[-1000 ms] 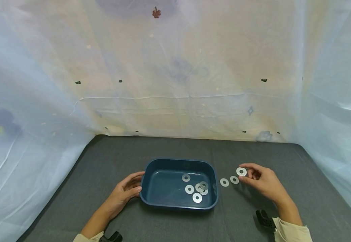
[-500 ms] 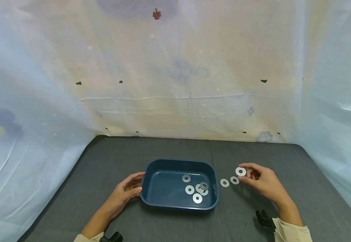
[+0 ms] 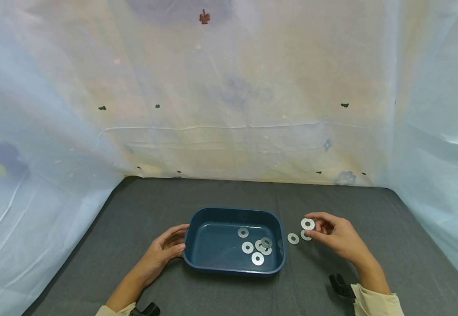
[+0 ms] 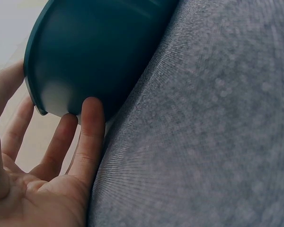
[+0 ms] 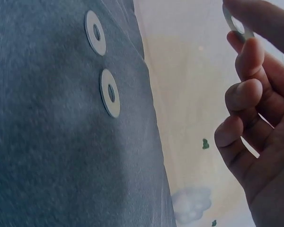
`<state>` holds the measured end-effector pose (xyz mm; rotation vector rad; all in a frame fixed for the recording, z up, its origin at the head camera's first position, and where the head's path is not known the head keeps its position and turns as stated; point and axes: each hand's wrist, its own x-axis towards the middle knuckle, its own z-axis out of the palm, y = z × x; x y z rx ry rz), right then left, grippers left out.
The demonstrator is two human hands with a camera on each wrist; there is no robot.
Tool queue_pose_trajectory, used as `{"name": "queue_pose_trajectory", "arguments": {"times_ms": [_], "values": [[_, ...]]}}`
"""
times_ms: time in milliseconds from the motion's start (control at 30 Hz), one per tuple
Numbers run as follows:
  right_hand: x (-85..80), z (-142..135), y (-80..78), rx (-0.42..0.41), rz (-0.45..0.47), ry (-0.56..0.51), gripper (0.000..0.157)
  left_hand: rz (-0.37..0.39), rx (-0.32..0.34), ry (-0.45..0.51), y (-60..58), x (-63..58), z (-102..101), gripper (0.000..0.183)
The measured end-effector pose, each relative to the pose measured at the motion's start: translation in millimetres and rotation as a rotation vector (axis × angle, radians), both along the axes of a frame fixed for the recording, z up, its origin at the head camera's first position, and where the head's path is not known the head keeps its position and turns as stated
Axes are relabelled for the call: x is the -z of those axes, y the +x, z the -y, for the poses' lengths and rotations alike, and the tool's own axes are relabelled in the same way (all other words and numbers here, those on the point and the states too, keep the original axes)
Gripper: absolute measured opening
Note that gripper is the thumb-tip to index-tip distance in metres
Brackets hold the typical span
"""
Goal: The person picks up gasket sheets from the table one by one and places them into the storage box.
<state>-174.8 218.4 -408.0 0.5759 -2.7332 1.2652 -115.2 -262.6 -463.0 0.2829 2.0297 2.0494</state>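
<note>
My right hand (image 3: 337,235) pinches a flat metal washer (image 3: 308,224) between thumb and index finger, raised over the table. The same washer (image 5: 236,23) shows edge-tilted at the fingertips in the right wrist view. Two more washers lie flat on the cloth: one (image 3: 293,238) beside the bin and another (image 3: 304,235) partly covered by the held washer and thumb. A dark blue rectangular bin (image 3: 213,263) sits left of them, with several washers (image 3: 257,259) in its right half, some overlapping. My left hand (image 3: 165,248) touches the bin's left end with spread, fairly straight fingers (image 4: 91,127).
Grey cloth (image 3: 165,197) covers the table. A pale printed curtain (image 3: 244,87) rises behind the table's back edge and along both sides. Black straps (image 3: 340,285) circle the wrists below the hands.
My right hand has moved slightly left with the washer, which now overlaps one lying on the table. The left hand and the bin stay where they were.
</note>
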Motion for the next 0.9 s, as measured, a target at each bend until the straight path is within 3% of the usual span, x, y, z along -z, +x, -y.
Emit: {"name": "queue_pose_trajectory", "arguments": {"times_ms": [900], "values": [[-0.7, 25.2, 0.0, 0.003, 0.058, 0.068, 0.032, 0.0, 0.004, 0.004, -0.1, 0.8, 0.6, 0.056]]}}
